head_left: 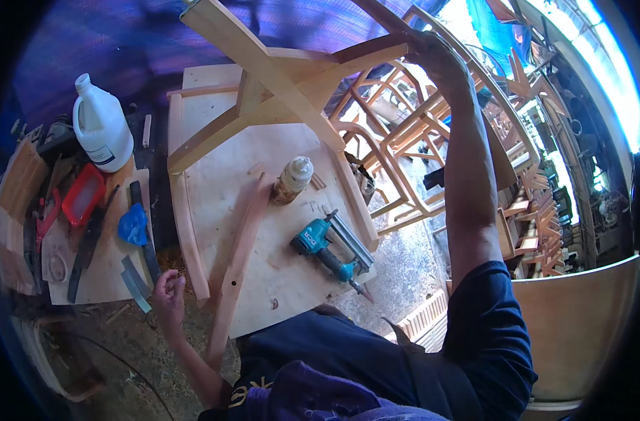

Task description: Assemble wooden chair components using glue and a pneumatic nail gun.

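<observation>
- The chair frames (pixel 397 184) crowd the right of the frame from where I stand, bare wood, loosely piled.
- The table (pixel 271 266), a pale board, fills the middle.
- A curved panel (pixel 580 323) stands at lower right.
- The crossed frame (pixel 281 84) sits top centre over the far part of the table, its wooden legs splayed into an X.
- A long strip (pixel 236 270) of wood lies slantwise left of centre, its lower end running past the table's near edge.
- The jug (pixel 104 137), white with a handle, stands at upper left.
- The nailer (pixel 334 265), teal with a silver magazine, lies on the table just right of centre.
- The right hand (pixel 439 57), arm stretched to upper right, is at the tip of one leg of the crossed frame; I cannot tell whether its fingers grasp the wood or only rest there.
- A red tray (pixel 83 194) lies at left, below the jug.
- The left hand (pixel 169 293) hangs at lower left, fingers loosely bent, nothing seen between them, near some grey strips (pixel 134 281).
- The bottle (pixel 292 181), white-topped and brown below, stands mid-table beside the long strip.
- A crumpled blue bag (pixel 132 224) lies right of the tray.
</observation>
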A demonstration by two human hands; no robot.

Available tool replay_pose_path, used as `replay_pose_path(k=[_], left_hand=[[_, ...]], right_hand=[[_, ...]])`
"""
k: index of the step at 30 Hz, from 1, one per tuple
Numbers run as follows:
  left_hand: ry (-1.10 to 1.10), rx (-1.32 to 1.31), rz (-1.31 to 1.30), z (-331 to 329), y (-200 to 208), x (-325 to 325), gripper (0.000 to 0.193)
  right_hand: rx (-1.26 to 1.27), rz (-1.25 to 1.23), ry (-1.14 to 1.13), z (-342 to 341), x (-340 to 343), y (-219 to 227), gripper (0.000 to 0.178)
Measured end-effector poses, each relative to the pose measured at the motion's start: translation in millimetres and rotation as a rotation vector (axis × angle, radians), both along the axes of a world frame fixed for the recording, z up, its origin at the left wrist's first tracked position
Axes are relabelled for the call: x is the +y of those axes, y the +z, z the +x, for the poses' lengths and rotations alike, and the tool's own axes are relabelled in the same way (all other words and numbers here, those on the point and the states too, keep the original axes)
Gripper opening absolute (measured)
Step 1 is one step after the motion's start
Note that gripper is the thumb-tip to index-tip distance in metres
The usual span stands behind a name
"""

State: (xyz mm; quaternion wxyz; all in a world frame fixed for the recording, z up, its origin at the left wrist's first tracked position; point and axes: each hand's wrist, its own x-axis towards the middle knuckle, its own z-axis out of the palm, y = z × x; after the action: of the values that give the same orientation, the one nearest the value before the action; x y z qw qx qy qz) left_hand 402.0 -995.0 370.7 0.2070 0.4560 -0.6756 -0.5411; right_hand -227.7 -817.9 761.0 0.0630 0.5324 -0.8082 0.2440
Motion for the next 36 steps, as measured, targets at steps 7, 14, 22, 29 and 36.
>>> replay_pose_path(k=[7, 14, 22, 29, 36], left_hand=[[0.024, 0.109, 0.025, 4, -10, -3, 0.033], [0.019, 0.078, 0.043, 6, -3, -5, 0.031], [0.031, 0.117, 0.037, 3, 8, -3, 0.028], [0.026, 0.179, -0.012, 13, 12, 2, 0.029], [0.07, 0.116, -0.047, 40, 27, 16, 0.03]], right_hand=[[0.334, 0.169, -0.207, 13, -1, 10, 0.051], [0.679, 0.452, -0.35, 35, 1, -2, 0.084], [0.63, 0.194, 0.222, 13, -2, -16, 0.087], [0.968, 0.273, -0.083, -84, 41, -35, 0.098], [0.292, 0.231, 0.115, 126, -42, -78, 0.046]])
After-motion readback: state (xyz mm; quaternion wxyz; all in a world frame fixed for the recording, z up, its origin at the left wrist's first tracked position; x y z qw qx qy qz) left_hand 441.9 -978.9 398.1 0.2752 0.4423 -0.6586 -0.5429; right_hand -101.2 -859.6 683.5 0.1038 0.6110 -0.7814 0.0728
